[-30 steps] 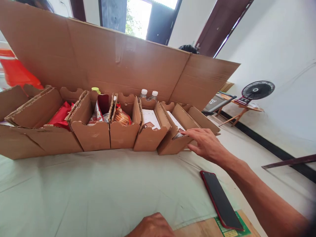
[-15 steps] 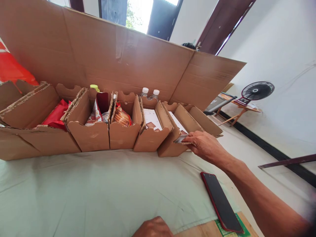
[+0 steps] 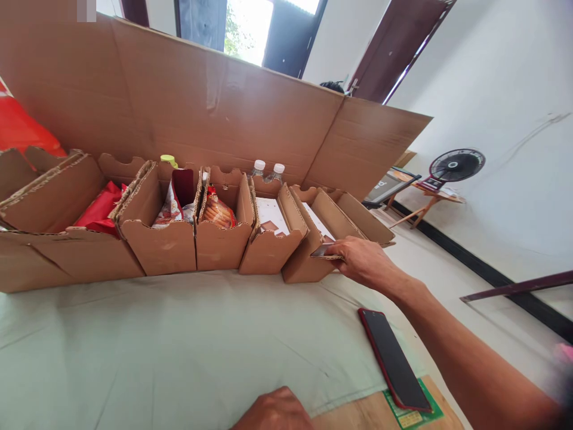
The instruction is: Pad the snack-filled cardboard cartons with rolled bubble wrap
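My right hand [image 3: 364,261] is stretched out to the far right end of a row of small open cardboard boxes [image 3: 268,239]. Its fingers pinch a thin flat card [image 3: 323,251] at the front edge of the rightmost box [image 3: 308,263]. My left hand [image 3: 273,412] rests at the bottom edge of the view on the pale cloth [image 3: 179,346], knuckles up and fingers curled under; whether it holds anything is hidden. Boxes further left hold a biscuit packet [image 3: 218,212], snack packs [image 3: 172,206] and red wrapping [image 3: 101,209].
A big cardboard sheet [image 3: 201,107] stands upright behind the boxes, with two capped bottles [image 3: 268,170] in front of it. A dark phone in a red case [image 3: 394,358] lies on the cloth by my right forearm. A fan [image 3: 456,166] sits on a low stand at right.
My right hand went from lying open at the rightmost box to pinching the thin card at its front edge. The view shifted slightly; my left hand stayed put.
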A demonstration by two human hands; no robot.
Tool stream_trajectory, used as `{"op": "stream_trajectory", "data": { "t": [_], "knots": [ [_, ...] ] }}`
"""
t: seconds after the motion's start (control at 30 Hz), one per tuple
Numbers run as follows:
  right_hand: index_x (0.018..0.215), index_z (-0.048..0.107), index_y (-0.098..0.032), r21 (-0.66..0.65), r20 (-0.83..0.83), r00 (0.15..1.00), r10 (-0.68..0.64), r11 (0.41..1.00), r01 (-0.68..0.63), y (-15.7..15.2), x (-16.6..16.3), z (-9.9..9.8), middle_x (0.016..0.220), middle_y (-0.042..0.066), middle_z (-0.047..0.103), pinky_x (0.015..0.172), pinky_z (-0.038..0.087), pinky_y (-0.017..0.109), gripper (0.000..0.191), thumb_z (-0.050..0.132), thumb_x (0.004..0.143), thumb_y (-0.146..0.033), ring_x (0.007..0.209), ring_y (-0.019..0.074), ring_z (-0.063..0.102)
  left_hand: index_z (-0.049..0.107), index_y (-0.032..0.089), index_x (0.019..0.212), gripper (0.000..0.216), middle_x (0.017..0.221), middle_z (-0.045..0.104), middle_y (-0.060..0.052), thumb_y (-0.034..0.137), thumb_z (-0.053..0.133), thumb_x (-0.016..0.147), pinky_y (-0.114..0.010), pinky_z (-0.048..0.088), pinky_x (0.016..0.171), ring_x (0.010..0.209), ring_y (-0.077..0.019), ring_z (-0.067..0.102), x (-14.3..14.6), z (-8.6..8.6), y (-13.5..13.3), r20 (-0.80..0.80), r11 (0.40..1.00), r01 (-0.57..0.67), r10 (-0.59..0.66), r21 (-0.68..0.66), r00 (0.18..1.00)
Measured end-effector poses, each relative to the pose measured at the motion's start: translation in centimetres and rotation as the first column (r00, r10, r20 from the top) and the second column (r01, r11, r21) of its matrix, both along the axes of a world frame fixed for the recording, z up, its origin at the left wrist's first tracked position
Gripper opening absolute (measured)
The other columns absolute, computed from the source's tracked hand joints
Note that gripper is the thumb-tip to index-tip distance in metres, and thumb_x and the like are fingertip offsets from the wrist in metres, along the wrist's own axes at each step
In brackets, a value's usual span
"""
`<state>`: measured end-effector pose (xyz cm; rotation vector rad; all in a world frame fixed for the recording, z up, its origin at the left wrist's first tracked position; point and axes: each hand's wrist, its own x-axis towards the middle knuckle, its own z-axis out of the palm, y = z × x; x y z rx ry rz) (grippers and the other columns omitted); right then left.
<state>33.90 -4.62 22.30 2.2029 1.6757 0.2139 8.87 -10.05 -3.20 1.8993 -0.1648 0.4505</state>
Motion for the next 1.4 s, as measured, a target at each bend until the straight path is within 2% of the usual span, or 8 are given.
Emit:
{"op": "stream_trajectory", "data": {
  "t": [0.33, 0.67, 0.93, 1.03, 1.13, 1.2, 1.27, 1.4],
  "knots": [
    [0.1, 0.08, -0.025, -0.065, 0.043, 0.992, -0.117, 0.991, 0.12, 0.6, -1.0, 0.3, 0.095, 0.013, 0.076, 0.062, 0.041, 0.029, 0.028, 0.054, 0.09, -0.019, 0.089, 0.0283, 0.072, 0.076, 0.021, 0.098, 0.074, 0.093, 0.08, -0.009, 0.076, 0.025, 0.097, -0.028, 0.049, 0.086, 0.089, -0.0187, 0.071, -0.2, 0.1, 0.5, -0.017, 0.999, 0.037, -0.037, 0.002, 0.999],
    [0.102, 0.081, -0.024, -0.031, 0.065, 0.992, -0.111, 0.993, 0.113, 1.6, -0.7, 0.2, 0.095, 0.015, 0.075, 0.067, 0.044, 0.03, 0.028, 0.054, 0.092, -0.022, 0.092, 0.0282, 0.072, 0.074, 0.021, 0.097, 0.083, 0.093, 0.08, -0.008, 0.078, 0.014, 0.096, -0.029, 0.049, 0.089, 0.088, -0.0187, 0.071, -0.1, 0.2, 0.4, 0.006, 0.999, 0.039, -0.039, -0.015, 0.999],
    [0.11, 0.078, -0.022, 0.047, 0.068, 0.996, -0.054, 0.998, 0.051, 0.6, -0.4, 0.0, 0.101, 0.014, 0.077, 0.081, 0.045, 0.037, 0.029, 0.054, 0.094, -0.022, 0.103, 0.0305, 0.069, 0.073, 0.021, 0.099, 0.064, 0.094, 0.079, -0.008, 0.07, 0.032, 0.1, -0.03, 0.049, 0.092, 0.09, -0.0189, 0.07, -0.2, 0.1, 0.6, -0.016, 0.998, 0.054, -0.054, 0.017, 0.998],
    [0.123, 0.07, -0.021, 0.166, 0.073, 0.997, 0.017, 0.986, -0.029, -1.0, -1.1, 0.4, 0.123, 0.012, 0.073, 0.09, 0.046, 0.042, 0.036, 0.057, 0.09, -0.019, 0.117, 0.0326, 0.063, 0.073, 0.02, 0.102, 0.06, 0.097, 0.08, -0.008, 0.064, 0.031, 0.103, -0.029, 0.049, 0.095, 0.093, -0.0182, 0.071, -0.1, -0.1, 0.8, -0.001, 0.996, 0.064, -0.064, 0.061, 0.998],
    [0.123, 0.067, -0.019, 0.411, 0.056, 0.984, 0.171, 0.894, -0.179, -1.9, -3.1, 0.8, 0.13, 0.011, 0.069, 0.093, 0.048, 0.044, 0.035, 0.055, 0.09, -0.021, 0.117, 0.0315, 0.063, 0.072, 0.018, 0.103, 0.056, 0.098, 0.08, -0.008, 0.059, 0.034, 0.105, -0.027, 0.048, 0.097, 0.094, -0.0171, 0.072, 0.0, -0.1, 1.0, -0.003, 0.993, 0.072, -0.073, 0.096, 0.997],
    [0.123, 0.065, -0.02, 0.473, -0.016, 0.965, 0.261, 0.853, -0.222, -1.3, -5.0, 0.8, 0.131, 0.01, 0.068, 0.091, 0.051, 0.04, 0.033, 0.051, 0.093, -0.021, 0.112, 0.0273, 0.066, 0.072, 0.018, 0.102, 0.06, 0.097, 0.08, -0.008, 0.062, 0.032, 0.104, -0.027, 0.047, 0.099, 0.093, -0.0168, 0.072, 0.0, 0.1, 1.0, 0.012, 0.993, 0.069, -0.071, 0.091, 0.997],
    [0.129, 0.06, -0.021, 0.426, -0.117, 0.956, 0.27, 0.883, -0.197, 0.3, -6.9, 0.3, 0.138, 0.009, 0.064, 0.086, 0.054, 0.036, 0.036, 0.05, 0.094, -0.02, 0.109, 0.0244, 0.068, 0.073, 0.017, 0.101, 0.066, 0.096, 0.08, -0.009, 0.065, 0.027, 0.103, -0.028, 0.047, 0.099, 0.092, -0.0175, 0.071, 0.1, 0.3, 1.0, 0.032, 0.995, 0.066, -0.068, 0.071, 0.997],
    [0.138, 0.053, -0.02, 0.315, -0.199, 0.973, 0.115, 0.948, -0.048, 3.7, -8.9, -1.1, 0.146, 0.009, 0.057, 0.08, 0.056, 0.035, 0.044, 0.052, 0.093, -0.018, 0.111, 0.0263, 0.067, 0.073, 0.019, 0.1, 0.063, 0.094, 0.078, -0.008, 0.066, 0.032, 0.101, -0.032, 0.049, 0.095, 0.09, -0.0195, 0.069, 0.1, 0.2, 0.9, -0.007, 0.997, 0.074, -0.074, 0.018, 0.997]
  ]
}}
